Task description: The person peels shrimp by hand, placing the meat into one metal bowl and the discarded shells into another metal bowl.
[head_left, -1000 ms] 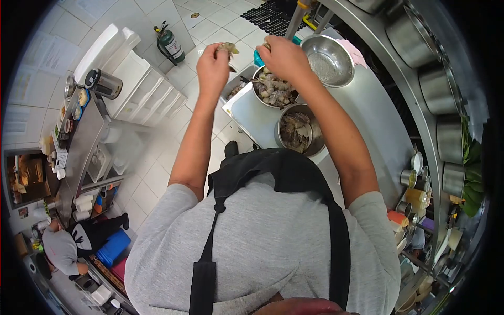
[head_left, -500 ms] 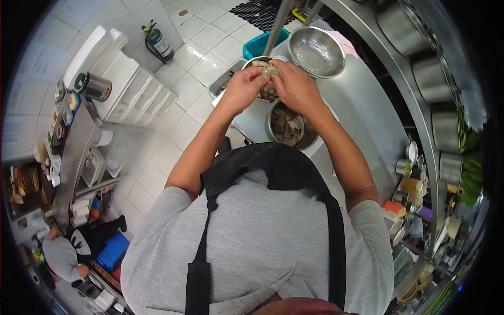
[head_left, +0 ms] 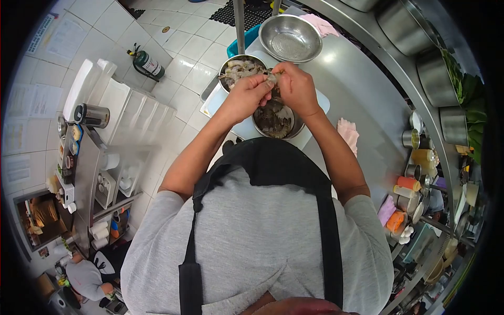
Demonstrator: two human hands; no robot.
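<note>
My left hand (head_left: 245, 98) and my right hand (head_left: 297, 90) meet over the counter, fingers pinched on a small greyish shrimp (head_left: 271, 77). Most of the shrimp is covered by the fingertips. Just beyond my left hand is a metal bowl of pale shrimp (head_left: 242, 67). Nearer my body, under the hands, sits a steel bowl (head_left: 254, 125) with dark, brownish shrimp or shrimp pieces (head_left: 275, 118) in it. Both bowls stand by a white board (head_left: 321, 101).
An upturned-rim steel colander (head_left: 290, 41) stands at the back beside a metal post (head_left: 239, 26). A pink cloth (head_left: 347, 135) lies on the steel counter (head_left: 362, 89) to the right. Shelves with pots (head_left: 443, 79) overhang the right side. Another person (head_left: 86, 278) is at far lower left.
The view has shifted, showing more of the counter on the right. My hands have drawn back from over the far bowl toward the nearer one, still pinching a shrimp.
</note>
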